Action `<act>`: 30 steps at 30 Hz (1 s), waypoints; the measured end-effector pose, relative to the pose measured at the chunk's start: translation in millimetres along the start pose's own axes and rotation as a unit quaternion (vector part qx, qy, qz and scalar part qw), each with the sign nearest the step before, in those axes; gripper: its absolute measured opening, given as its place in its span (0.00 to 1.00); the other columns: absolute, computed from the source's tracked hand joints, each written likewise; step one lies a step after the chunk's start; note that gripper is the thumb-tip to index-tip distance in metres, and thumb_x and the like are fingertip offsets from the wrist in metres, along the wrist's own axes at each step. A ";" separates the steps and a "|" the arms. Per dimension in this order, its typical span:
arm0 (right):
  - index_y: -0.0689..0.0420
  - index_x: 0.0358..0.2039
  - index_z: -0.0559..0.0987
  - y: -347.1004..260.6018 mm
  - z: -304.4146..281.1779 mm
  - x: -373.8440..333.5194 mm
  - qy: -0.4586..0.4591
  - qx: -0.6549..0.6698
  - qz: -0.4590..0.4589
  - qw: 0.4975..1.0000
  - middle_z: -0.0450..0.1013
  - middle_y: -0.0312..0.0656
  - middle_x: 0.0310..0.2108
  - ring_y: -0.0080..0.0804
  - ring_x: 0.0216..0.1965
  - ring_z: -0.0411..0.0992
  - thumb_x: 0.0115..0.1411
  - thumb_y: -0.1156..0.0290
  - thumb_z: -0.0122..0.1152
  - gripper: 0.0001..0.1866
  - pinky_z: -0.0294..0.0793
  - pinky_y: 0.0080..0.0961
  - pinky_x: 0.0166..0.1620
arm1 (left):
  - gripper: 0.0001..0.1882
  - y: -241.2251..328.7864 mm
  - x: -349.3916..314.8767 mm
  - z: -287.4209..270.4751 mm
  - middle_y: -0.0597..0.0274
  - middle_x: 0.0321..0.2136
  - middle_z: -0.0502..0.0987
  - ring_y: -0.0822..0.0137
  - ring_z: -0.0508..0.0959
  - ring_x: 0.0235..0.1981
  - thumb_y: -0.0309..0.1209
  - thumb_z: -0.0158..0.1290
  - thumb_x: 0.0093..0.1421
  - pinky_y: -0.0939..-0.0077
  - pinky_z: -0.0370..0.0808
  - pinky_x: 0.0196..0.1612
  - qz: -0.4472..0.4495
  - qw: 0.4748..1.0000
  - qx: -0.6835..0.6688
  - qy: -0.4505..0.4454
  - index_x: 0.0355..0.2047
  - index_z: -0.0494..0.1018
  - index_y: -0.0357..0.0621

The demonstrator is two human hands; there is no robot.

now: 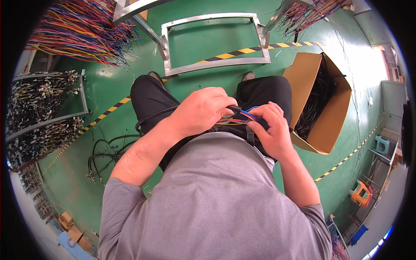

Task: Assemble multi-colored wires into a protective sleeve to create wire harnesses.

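Over my lap, my left hand is closed round a black sleeved cable near its end. Thin coloured wires, blue, red, yellow and white among them, come out of that end toward the right. Thumb and fingers of my right hand pinch these wires a short way from the sleeve. The cable's black length runs off to the left across my thigh and bends down beside it. My fingers partly hide both the wires and the sleeve end.
An open cardboard box holding black cables stands right of my knee. Black cables lie on the green floor at left. Ahead is a metal frame. Wire bundles hang at upper left, with racks of connector-ended cables below.
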State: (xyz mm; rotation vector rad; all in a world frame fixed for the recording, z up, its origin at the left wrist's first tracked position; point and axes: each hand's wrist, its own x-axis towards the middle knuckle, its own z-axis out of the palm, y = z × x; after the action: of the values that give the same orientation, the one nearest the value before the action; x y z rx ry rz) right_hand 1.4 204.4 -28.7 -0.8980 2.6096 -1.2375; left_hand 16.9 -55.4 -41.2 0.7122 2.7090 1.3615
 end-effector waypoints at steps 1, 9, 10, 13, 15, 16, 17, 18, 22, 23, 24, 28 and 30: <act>0.59 0.40 0.81 -0.5 2.3 -1.1 -0.004 0.001 -0.003 1.000 0.78 0.37 0.29 0.33 0.32 0.78 0.70 0.73 0.62 0.03 0.65 0.42 0.68 | 0.14 -1.8 0.5 -0.3 0.55 0.36 0.81 0.52 0.82 0.38 0.26 0.67 0.59 0.59 0.80 0.43 -0.003 1.000 0.001 0.004 0.46 0.82 0.41; 0.57 0.39 0.76 -11.7 41.6 6.5 0.034 0.017 0.102 0.994 0.71 0.38 0.28 0.31 0.28 0.69 0.75 0.74 0.55 0.05 0.75 0.33 0.47 | 0.13 -11.4 -6.8 7.6 0.56 0.35 0.81 0.53 0.82 0.40 0.29 0.66 0.59 0.58 0.79 0.43 0.071 0.993 0.079 0.044 0.44 0.81 0.42; 0.58 0.39 0.75 -10.6 42.3 8.7 0.033 -0.007 0.096 0.995 0.71 0.38 0.28 0.29 0.29 0.69 0.75 0.74 0.54 0.05 0.73 0.32 0.42 | 0.13 -9.1 -7.3 9.1 0.56 0.35 0.80 0.53 0.82 0.40 0.30 0.66 0.58 0.58 0.79 0.44 0.064 0.991 0.106 0.048 0.43 0.81 0.43; 0.60 0.48 0.76 2.3 39.2 8.2 0.002 0.058 0.164 0.985 0.73 0.34 0.34 0.23 0.36 0.70 0.75 0.75 0.56 0.05 0.72 0.25 0.40 | 0.11 -20.5 -4.1 17.2 0.57 0.36 0.80 0.53 0.82 0.41 0.33 0.64 0.60 0.60 0.80 0.46 0.089 0.988 0.096 0.088 0.41 0.80 0.44; 0.62 0.58 0.75 -7.0 37.2 6.1 0.033 0.107 0.156 0.981 0.76 0.46 0.50 0.34 0.54 0.77 0.68 0.81 0.63 0.18 0.74 0.30 0.59 | 0.08 -23.6 -9.3 17.6 0.58 0.33 0.78 0.54 0.82 0.40 0.36 0.63 0.61 0.60 0.81 0.44 0.064 0.988 0.087 0.114 0.36 0.80 0.46; 0.63 0.57 0.75 4.9 36.6 0.6 0.050 0.084 0.132 0.986 0.75 0.46 0.51 0.36 0.55 0.76 0.67 0.83 0.63 0.18 0.75 0.31 0.59 | 0.07 -23.9 -7.2 18.3 0.59 0.33 0.78 0.55 0.82 0.40 0.36 0.61 0.61 0.60 0.81 0.42 0.066 0.987 0.104 0.107 0.34 0.80 0.47; 0.64 0.56 0.75 18.0 36.5 -4.9 0.053 0.038 0.083 0.994 0.74 0.46 0.50 0.37 0.54 0.75 0.67 0.84 0.63 0.17 0.76 0.33 0.59 | 0.06 -26.6 -7.8 23.0 0.60 0.32 0.78 0.56 0.82 0.39 0.35 0.59 0.60 0.61 0.81 0.41 0.081 0.980 0.135 0.124 0.33 0.80 0.48; 0.64 0.54 0.75 28.8 35.8 -9.4 0.052 0.032 0.048 0.997 0.73 0.46 0.51 0.36 0.54 0.74 0.68 0.84 0.63 0.16 0.75 0.33 0.60 | 0.06 -24.3 -7.6 25.1 0.62 0.31 0.78 0.58 0.83 0.39 0.35 0.58 0.58 0.62 0.81 0.39 0.069 0.975 0.165 0.133 0.30 0.79 0.48; 0.65 0.54 0.77 28.8 40.1 -2.6 0.102 0.080 0.062 0.990 0.75 0.44 0.52 0.32 0.53 0.74 0.72 0.85 0.59 0.12 0.76 0.31 0.58 | 0.08 -15.6 -8.6 29.0 0.59 0.31 0.81 0.55 0.85 0.37 0.36 0.57 0.59 0.60 0.82 0.36 0.012 0.968 0.195 0.155 0.30 0.81 0.47; 0.65 0.55 0.77 36.8 40.4 -2.6 0.120 0.072 0.041 0.989 0.77 0.44 0.51 0.29 0.51 0.75 0.73 0.83 0.58 0.12 0.76 0.29 0.58 | 0.09 -13.2 -8.1 27.8 0.58 0.31 0.81 0.54 0.85 0.37 0.36 0.57 0.59 0.59 0.82 0.35 -0.005 0.969 0.197 0.148 0.30 0.82 0.47; 0.65 0.54 0.77 32.0 38.3 -2.0 0.116 0.108 0.069 0.985 0.78 0.46 0.50 0.30 0.51 0.76 0.76 0.81 0.54 0.10 0.77 0.31 0.59 | 0.09 -12.6 -7.6 27.9 0.58 0.32 0.82 0.54 0.85 0.37 0.37 0.57 0.59 0.58 0.82 0.34 -0.008 0.969 0.197 0.148 0.30 0.82 0.47; 0.63 0.50 0.75 45.5 20.0 -4.6 0.105 0.286 0.095 0.948 0.78 0.46 0.43 0.31 0.48 0.76 0.79 0.76 0.50 0.06 0.77 0.32 0.56 | 0.10 -12.2 11.4 35.9 0.58 0.30 0.82 0.54 0.85 0.35 0.38 0.58 0.58 0.57 0.83 0.32 0.024 0.968 0.170 0.182 0.27 0.83 0.47; 0.63 0.49 0.75 36.6 8.2 -1.7 0.076 0.335 0.106 0.933 0.77 0.45 0.42 0.30 0.46 0.75 0.79 0.75 0.51 0.06 0.76 0.31 0.54 | 0.10 -5.3 18.4 40.0 0.57 0.30 0.82 0.54 0.85 0.34 0.38 0.59 0.57 0.57 0.83 0.31 0.062 0.963 0.161 0.209 0.26 0.83 0.46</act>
State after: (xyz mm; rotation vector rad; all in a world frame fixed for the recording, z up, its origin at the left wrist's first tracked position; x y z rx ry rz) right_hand -11.4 217.9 -61.4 -0.3920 2.0388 -1.9917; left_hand 7.3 -20.4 -66.7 0.6859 3.3281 1.2237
